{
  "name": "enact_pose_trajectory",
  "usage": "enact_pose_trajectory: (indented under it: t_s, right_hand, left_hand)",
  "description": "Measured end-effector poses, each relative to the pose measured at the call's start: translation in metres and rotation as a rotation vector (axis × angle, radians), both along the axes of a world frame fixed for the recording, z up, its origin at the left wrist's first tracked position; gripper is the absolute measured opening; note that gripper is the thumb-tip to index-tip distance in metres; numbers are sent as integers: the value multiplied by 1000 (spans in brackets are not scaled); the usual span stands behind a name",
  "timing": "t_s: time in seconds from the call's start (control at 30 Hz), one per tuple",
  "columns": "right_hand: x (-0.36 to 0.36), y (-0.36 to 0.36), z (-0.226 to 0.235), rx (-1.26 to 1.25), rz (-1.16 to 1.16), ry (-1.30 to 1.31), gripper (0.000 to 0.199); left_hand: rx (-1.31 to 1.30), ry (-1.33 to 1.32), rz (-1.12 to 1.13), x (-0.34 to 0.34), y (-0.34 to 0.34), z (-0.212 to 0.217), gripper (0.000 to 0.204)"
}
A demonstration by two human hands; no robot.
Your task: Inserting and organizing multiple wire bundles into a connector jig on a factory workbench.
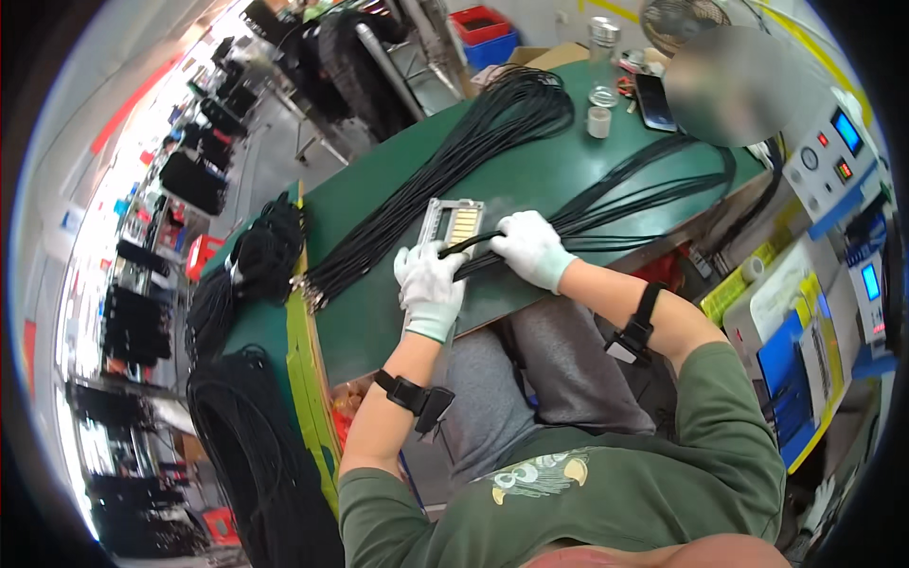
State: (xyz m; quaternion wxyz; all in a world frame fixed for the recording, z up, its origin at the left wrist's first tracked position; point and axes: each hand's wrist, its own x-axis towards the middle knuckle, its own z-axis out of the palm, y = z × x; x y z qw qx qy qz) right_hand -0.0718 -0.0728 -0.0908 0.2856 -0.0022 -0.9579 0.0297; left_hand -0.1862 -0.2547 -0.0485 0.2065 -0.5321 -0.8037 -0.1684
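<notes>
1. The left hand [431,284], in a white glove, is closed around the near end of a black cable [471,244], just beside a small metal fixture [452,223] with yellowish slots on the green table [530,170].
2. The right hand [530,248], also gloved, is closed on a bunch of black cables [606,213] that fans away to the far right.
3. A long laid-out bundle [445,161] runs from the far middle to the near left edge, its metal-tipped ends together; I judge these handled already; the bunch under the right hand looks still to do.
4. More coiled cables [241,265] hang off the left table edge; how many are finished cannot be told.
</notes>
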Motion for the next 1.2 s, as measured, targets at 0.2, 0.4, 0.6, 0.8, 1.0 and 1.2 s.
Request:
enact_pose_trajectory:
  t_s: [0.2, 0.4, 0.6, 0.8, 1.0, 1.2]
  right_hand:
    - [8, 7, -3, -14, -33, -56, 21]
    - [9, 8, 3, -35, -40, -46, 23]
    - [12, 8, 9, -49, -40, -46, 30]
    - [13, 8, 9, -78, -20, -32, 37]
    - [13, 5, 11, -116, 3, 63, 40]
    - [13, 6, 12, -128, -9, 20, 40]
  left_hand:
    - [-33, 19, 34, 6, -28, 24, 36]
    - [105, -220, 188, -2, -97, 11, 41]
    - [117, -774, 418, 20, -147, -15, 36]
    - [16, -492, 460, 24, -146, -13, 25]
    - [-161, -442, 489, 10, -137, -9, 23]
    - [-152, -385, 566, 18, -134, -10, 24]
